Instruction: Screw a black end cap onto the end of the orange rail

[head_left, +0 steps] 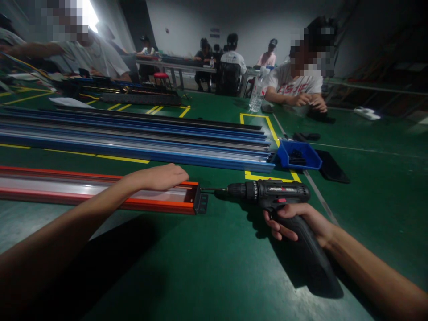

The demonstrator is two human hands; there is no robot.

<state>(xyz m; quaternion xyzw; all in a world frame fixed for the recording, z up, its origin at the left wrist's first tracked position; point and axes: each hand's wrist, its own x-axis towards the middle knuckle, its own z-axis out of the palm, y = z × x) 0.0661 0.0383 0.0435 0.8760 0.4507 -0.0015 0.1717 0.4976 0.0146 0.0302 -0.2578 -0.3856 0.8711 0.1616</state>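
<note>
My right hand (294,220) is wrapped around the handle of a black cordless drill (284,191), its forefinger near the trigger. The drill points left, and its long thin bit (214,190) reaches the black end cap (202,203) on an orange metal channel (180,207). Whether the bit sits in a screw is too small to tell. My left hand (163,177) lies over the channel's far wall close to that end, fingers curled down over the edge and partly hidden. The channel lies flat on the green table, its pale inside facing up.
Behind the channel lie several long blue and black metal profiles (187,145). At their right end stands a blue bin (301,156) with small dark parts, beside a dark flat object (334,167). A water bottle (257,93) and a seated co-worker (297,84) are across the table.
</note>
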